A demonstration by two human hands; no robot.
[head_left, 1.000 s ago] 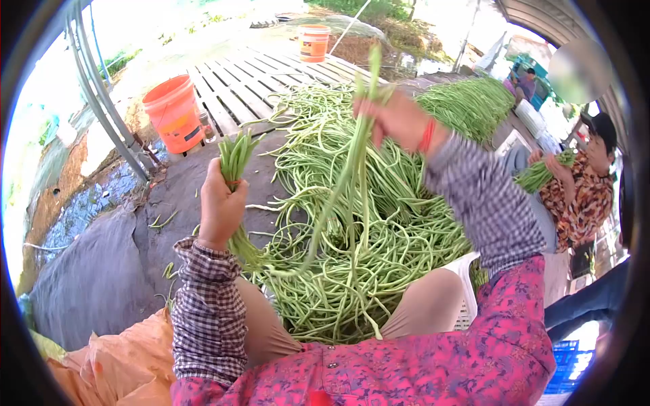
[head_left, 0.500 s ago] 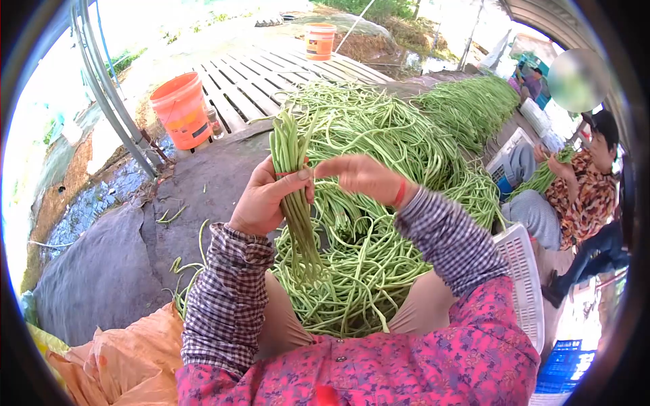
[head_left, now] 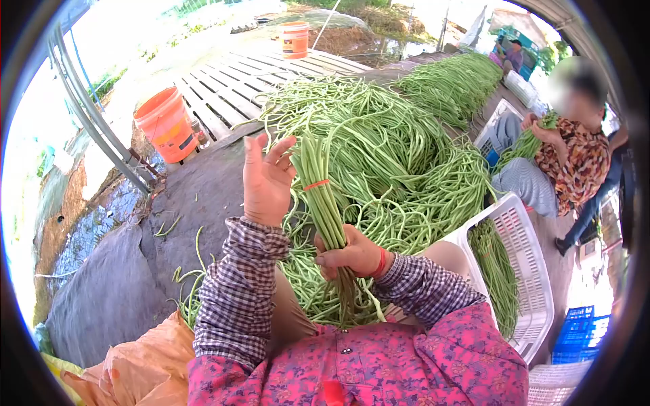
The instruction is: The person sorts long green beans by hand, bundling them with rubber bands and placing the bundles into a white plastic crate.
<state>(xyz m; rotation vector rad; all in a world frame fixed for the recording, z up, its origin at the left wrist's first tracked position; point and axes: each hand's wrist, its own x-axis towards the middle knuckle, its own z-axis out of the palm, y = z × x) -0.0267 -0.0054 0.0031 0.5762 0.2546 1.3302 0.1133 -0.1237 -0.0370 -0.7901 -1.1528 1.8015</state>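
Observation:
A bundle of long green beans (head_left: 317,177) stands nearly upright in front of me, with a red band (head_left: 316,184) around its upper part. My right hand (head_left: 352,252) is closed around the lower half of the bundle, and a red band circles that wrist. To the left of the bundle's top, my left hand (head_left: 268,179) is raised with fingers spread, holding nothing. Behind and below the bundle spreads a large pile of loose long beans (head_left: 379,145), reaching down between my knees.
At my right a white crate (head_left: 535,271) holds more bundled beans (head_left: 495,271). A person (head_left: 575,155) sits beyond it with beans in hand. Orange buckets (head_left: 166,125) stand near a slatted platform (head_left: 223,88). An orange sack (head_left: 139,355) lies at lower left; blue crates (head_left: 575,335) are at lower right.
My left hand has let go of the bundle and opened. My right hand has come down and taken hold of its lower part. The view has turned right, showing more of the white crate.

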